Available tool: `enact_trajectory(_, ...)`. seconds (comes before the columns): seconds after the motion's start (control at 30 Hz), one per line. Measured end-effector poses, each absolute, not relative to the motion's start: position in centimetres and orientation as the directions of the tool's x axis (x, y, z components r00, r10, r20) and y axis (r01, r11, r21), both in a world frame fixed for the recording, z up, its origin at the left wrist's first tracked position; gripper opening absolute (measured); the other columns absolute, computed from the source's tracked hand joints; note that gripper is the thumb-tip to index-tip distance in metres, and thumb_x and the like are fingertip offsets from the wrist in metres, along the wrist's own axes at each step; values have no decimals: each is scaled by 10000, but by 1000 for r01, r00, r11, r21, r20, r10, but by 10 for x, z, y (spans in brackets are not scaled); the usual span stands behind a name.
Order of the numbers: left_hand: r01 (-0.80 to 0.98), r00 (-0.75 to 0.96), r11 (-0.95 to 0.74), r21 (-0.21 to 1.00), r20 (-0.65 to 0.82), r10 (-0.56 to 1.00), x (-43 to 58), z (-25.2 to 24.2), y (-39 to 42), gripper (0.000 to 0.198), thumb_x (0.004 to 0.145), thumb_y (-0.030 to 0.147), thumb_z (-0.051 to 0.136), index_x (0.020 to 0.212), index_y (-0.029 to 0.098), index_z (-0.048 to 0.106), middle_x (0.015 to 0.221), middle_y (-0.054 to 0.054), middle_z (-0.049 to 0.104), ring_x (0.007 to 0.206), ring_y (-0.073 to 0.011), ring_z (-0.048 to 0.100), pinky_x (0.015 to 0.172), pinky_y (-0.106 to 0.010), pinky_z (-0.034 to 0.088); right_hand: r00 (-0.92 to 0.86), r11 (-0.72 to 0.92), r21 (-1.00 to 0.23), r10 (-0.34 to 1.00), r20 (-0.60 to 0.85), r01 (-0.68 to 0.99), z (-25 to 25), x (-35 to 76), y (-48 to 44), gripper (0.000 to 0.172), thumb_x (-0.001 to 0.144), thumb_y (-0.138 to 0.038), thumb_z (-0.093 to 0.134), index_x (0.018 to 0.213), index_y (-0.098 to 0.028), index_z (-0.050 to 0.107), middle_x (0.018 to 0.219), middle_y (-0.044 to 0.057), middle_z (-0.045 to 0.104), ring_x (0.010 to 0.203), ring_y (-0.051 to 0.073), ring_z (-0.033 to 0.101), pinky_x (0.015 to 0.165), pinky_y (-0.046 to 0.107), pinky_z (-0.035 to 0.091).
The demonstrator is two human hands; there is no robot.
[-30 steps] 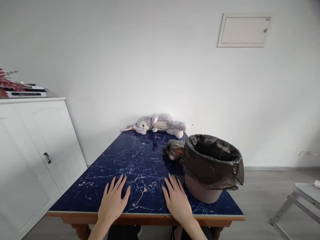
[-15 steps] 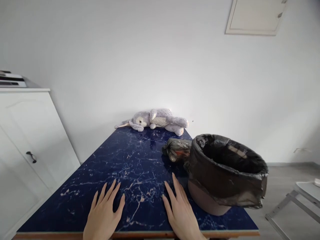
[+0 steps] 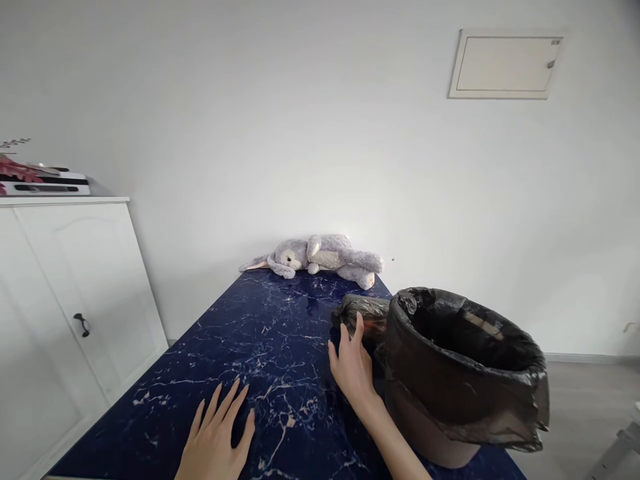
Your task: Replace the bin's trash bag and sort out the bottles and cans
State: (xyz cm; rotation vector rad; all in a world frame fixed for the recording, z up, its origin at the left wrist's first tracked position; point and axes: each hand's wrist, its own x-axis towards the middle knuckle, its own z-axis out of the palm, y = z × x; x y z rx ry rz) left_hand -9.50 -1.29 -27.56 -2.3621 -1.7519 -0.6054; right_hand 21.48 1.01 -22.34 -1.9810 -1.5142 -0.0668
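Note:
My left hand [image 3: 219, 433] lies flat on the blue marbled tabletop [image 3: 270, 333], fingers spread and nothing in it. Farther forward, my right hand [image 3: 354, 370] is raised over the table with its fingers apart, just in front of a dark, knotted plastic bag [image 3: 367, 308]. Something reddish shows through that bag; whether my fingertips touch it I cannot tell. Right of my forearm stands a brownish trash can [image 3: 435, 427] lined with a black garbage bag [image 3: 465, 380] folded over its rim. A tan strip shows on the liner inside.
A grey plush rabbit [image 3: 325, 257] lies on its side at the table's far end, by the white wall [image 3: 280, 120]. To the left stands a white cabinet [image 3: 100, 267] with a printer-like device [image 3: 55, 183] on top. A wall panel [image 3: 505, 65] is at upper right.
My right hand has lifted off the tabletop and moved forward to the knotted bag. My left hand stays on the table. The view has tilted up slightly.

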Motion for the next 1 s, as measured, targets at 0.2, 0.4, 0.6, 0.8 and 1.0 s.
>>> enact_trajectory(0.2, 931, 236, -331, 156, 437, 868, -98, -281, -10, 602, 1018, 565, 483, 1558, 319, 579, 1598, -10, 561, 1533, -380, 456, 1238, -658, 413, 319, -161, -423, 886, 337, 892, -237, 224, 36, 542, 1090, -343, 323, 1480, -62, 573, 1669, 340, 314, 1078, 392, 769, 736, 460, 642)
enact_trajectory(0.4, 938, 228, -313, 147, 418, 879, -95, -279, -12, 625, 1022, 583, 451, 1557, 291, 582, 1601, -9, 559, 1547, -370, 438, 1252, -652, 397, 274, -93, -458, 897, 346, 884, -243, 212, 37, 547, 1086, -227, 244, 1526, -83, 536, 1583, 282, 481, 1208, 370, 722, 852, 443, 636)
enact_trajectory(0.6, 931, 238, -338, 138, 472, 849, -96, -282, -14, 583, 1028, 575, 462, 1510, 289, 622, 1580, -24, 592, 1530, -365, 466, 1257, -638, 398, 5, 200, -477, 919, 395, 855, -236, 164, 2, 516, 1073, -291, 416, 1561, -164, 528, 1639, 159, 483, 1334, 315, 654, 1013, 388, 610)
enact_trajectory(0.8, 837, 251, -480, 263, 594, 764, -78, -270, -28, 737, 1074, 510, 474, 1714, 291, 181, 1697, -119, 430, 1512, -333, 497, 1170, -546, 523, -183, 609, -508, 731, 657, 609, -220, 179, -58, 403, 1106, -278, 403, 1451, -355, 599, 1550, 57, 569, 1290, 233, 656, 1061, 384, 575)
enact_trajectory(1.0, 787, 443, -604, 122, 571, 691, -27, -246, -27, 746, 1086, 453, 494, 1726, 379, 119, 1804, -63, 159, 1637, -408, 201, 1243, -643, 379, 380, 203, -734, 749, 542, 648, -242, 219, -27, 543, 1097, -506, 400, 1561, -237, 488, 1648, 155, 455, 1533, 350, 424, 1227, 568, 414)
